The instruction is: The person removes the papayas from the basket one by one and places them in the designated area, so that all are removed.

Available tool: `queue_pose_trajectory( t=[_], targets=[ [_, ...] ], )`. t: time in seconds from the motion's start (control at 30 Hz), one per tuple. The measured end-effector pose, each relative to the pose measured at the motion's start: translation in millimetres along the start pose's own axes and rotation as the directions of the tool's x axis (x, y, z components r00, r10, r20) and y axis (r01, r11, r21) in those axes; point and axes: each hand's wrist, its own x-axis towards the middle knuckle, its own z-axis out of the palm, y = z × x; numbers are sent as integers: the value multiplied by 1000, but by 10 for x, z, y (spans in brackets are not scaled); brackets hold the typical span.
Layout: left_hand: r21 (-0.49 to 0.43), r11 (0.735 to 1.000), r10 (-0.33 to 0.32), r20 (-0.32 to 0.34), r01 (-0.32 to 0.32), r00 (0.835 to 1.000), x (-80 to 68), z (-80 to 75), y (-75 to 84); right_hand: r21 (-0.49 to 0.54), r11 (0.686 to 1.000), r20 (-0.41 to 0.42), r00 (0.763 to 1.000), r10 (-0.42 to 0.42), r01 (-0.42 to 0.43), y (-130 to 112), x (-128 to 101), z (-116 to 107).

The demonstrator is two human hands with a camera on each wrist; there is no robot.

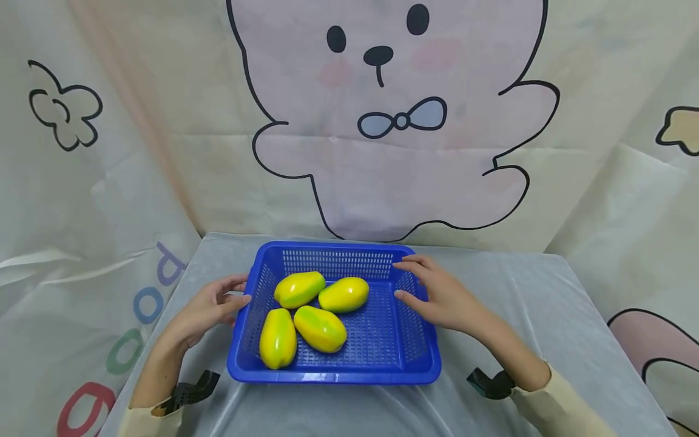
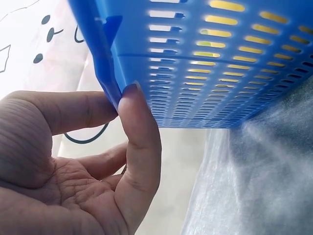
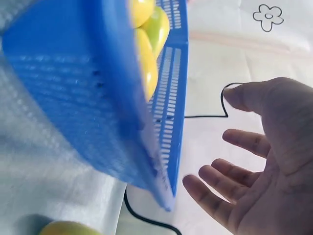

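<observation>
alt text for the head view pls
A blue basket holding four yellow-green mangoes sits on a grey-covered table. The left hand touches its left rim, and the right hand is open at its right rim.

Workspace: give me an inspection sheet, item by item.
Surface: table under a pale sheet.
Job's things: blue basket holding four yellow-green mangoes.
Clutter: nothing seen.
Grips: left hand touches the basket's left rim, fingers straight; right hand open at the right rim, apart from it in the right wrist view.
Cables: nothing seen.
Surroundings: cartoon bear backdrop; a dark band on each wrist.
</observation>
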Motion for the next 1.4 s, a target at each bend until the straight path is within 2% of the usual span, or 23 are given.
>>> queue_pose_trajectory(
  t=[0.17,0.3,0.5,0.9,1.07,1.23,1.4],
  targets=[
    [9,1000,-6,-1,6,1000,18,12,-7,50,999,52,999,-15,12,-55,90,23],
    [8,1000,0,0,0,1000,15,30,-26,25,999,123,992,-37,35,-98,163,106],
    [8,1000,4,-10,-4,1000,-32,13,-44,-21,998,248,968,-46,53,-223,269,244],
    [32,999,2,-22,-2,1000,-31,-16,-39,-126,982,331,939,-93,142,-459,544,341],
    [30,1000,4,-15,-4,1000,-10,-7,-18,-138,975,355,927,-118,177,-538,632,396],
    [27,1000,12,-8,-12,1000,5,-3,-1,-131,974,358,925,-127,185,-588,746,445],
    [15,1000,23,-6,-23,1000,10,-12,-19,-133,972,393,911,-127,193,-599,862,504]
  ],
)
